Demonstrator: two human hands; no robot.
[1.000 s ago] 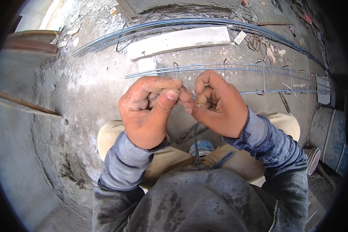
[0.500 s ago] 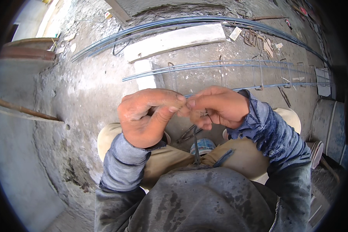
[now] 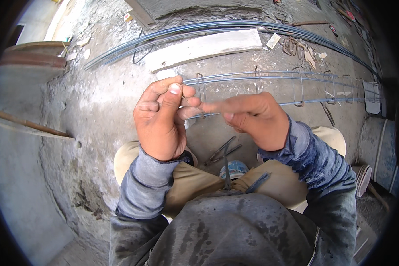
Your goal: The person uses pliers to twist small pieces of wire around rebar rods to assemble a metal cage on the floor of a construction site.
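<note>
My left hand is raised in front of me, thumb and fingertips pinched together. A thin strand seems to show at its fingertips, too fine to name. My right hand points left with its index finger stretched toward the left fingers, the tip smeared by motion. Its thumb lies under the index finger and the other fingers are curled; whatever it pinches, if anything, is hidden. Beyond the hands, a cage of steel bars with bent rectangular stirrups lies across the floor. Below, between my feet, lies a long-handled metal tool.
A whitish plank lies past the cage, with a bundle of long rods behind it. Loose stirrups are heaped at the far right. A round tub is between my legs. At the left, a wooden pole leans near the wall.
My hands were close together, fingertips meeting. Now the left hand has turned upward with its fingertips higher, and the right has shifted slightly right and down, its index finger straightened.
</note>
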